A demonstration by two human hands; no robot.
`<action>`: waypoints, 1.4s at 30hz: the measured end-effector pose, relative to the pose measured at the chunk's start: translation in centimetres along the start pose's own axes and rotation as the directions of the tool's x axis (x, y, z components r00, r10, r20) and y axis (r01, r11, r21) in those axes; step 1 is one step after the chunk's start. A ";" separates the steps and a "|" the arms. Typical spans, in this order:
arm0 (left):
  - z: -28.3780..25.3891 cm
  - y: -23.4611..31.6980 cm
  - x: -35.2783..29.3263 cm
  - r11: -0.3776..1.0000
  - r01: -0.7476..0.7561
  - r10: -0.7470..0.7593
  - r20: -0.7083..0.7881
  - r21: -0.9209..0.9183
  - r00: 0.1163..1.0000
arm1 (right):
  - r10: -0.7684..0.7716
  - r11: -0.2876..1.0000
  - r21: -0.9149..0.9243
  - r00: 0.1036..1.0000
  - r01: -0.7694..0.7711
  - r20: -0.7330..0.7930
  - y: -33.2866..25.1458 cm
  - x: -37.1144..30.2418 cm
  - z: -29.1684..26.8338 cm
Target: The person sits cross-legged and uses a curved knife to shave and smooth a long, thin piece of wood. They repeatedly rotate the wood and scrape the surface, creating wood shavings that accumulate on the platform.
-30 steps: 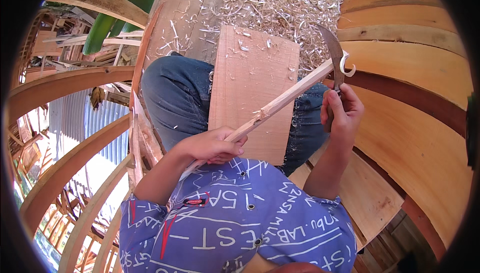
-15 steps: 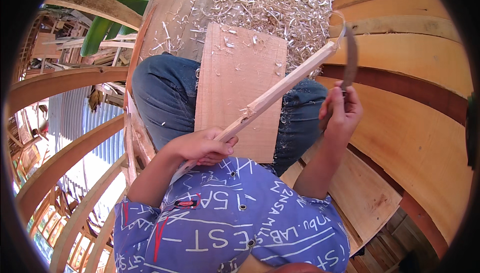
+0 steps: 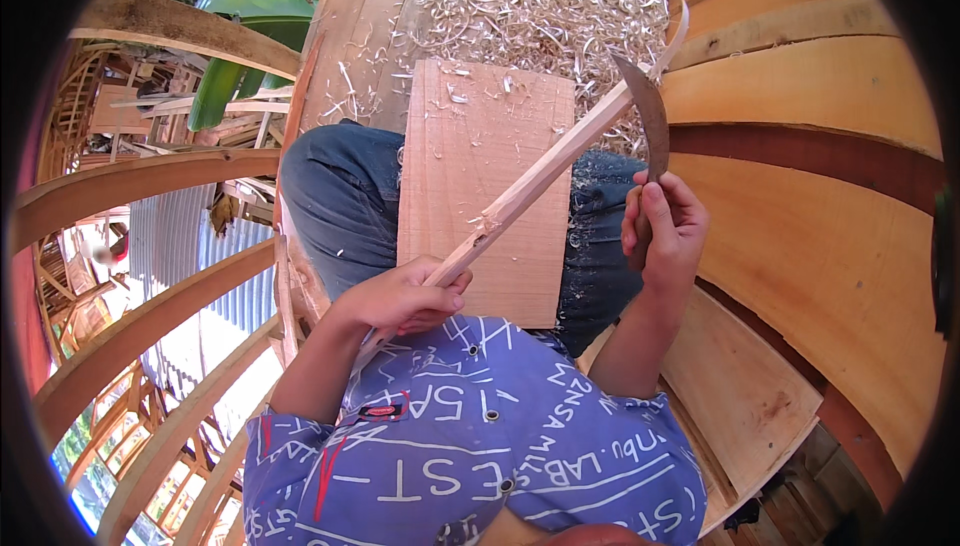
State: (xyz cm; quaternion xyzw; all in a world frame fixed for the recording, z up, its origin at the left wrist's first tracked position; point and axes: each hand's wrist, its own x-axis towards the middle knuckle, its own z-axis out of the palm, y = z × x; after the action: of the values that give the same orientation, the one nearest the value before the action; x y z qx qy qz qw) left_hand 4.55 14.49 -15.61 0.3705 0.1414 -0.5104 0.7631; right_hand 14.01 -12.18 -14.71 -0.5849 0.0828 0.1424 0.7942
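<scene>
My left hand (image 3: pixel 410 296) is closed round the near end of a pale wooden stick (image 3: pixel 545 176), which slants up to the right across my lap. A knot and a rough step show partway along it. In my right hand (image 3: pixel 665 226) is a knife (image 3: pixel 651 111) with a dark curved blade, its handle mostly hidden by my fingers. The blade crosses the far end of the stick, and a thin curled shaving (image 3: pixel 679 31) rises just behind it. Under the stick a flat wooden board (image 3: pixel 480 186) lies over my legs, with a few shavings on it.
A thick heap of wood shavings (image 3: pixel 570 16) covers the planks beyond the board. Curved plank walling (image 3: pixel 800 211) stands close on my right. To the left are open wooden ribs (image 3: pixel 160 161), with corrugated metal sheets (image 3: pixel 170 226) and a large green leaf (image 3: pixel 240 36) outside.
The knife has moved left and tilted, from beside the stick's far tip to across it. The stick's far end sits slightly further left. My left hand keeps its hold.
</scene>
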 end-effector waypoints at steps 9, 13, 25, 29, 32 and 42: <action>0.6 0.2 0.0 0.992 -0.046 0.054 -0.064 0.119 0.996 | -0.015 0.996 -0.090 0.999 0.018 0.042 -0.1 0.2 0.1; 0.2 -0.1 -0.3 0.984 -0.025 0.049 -0.135 0.177 0.990 | 0.105 0.983 -0.171 0.968 -0.066 0.230 -0.9 -0.1 -0.3; 0.7 0.4 -1.1 0.906 -0.065 0.165 -0.209 0.419 0.964 | 0.056 0.995 -0.094 0.984 -0.040 0.171 -0.1 0.3 -0.4; 0.4 0.3 -1.4 0.929 -0.035 0.121 -0.213 0.368 0.970 | -0.001 0.988 -0.154 0.983 0.029 0.183 -0.3 0.4 -0.5; 0.3 0.6 -1.3 0.937 -0.009 0.088 -0.209 0.349 0.974 | -0.044 0.995 -0.083 0.994 0.052 0.103 0.1 0.7 -0.2; -0.3 0.9 -1.1 0.997 -0.036 0.036 0.001 0.071 0.999 | -0.439 0.877 -0.319 0.870 0.360 -0.224 2.1 0.4 1.6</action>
State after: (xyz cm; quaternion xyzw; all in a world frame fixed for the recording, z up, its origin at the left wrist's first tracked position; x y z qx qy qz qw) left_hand 4.86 15.60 -14.77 0.3999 0.1166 -0.5010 0.7586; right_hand 13.66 -9.97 -16.28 -0.7053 0.0544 -0.1038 0.6991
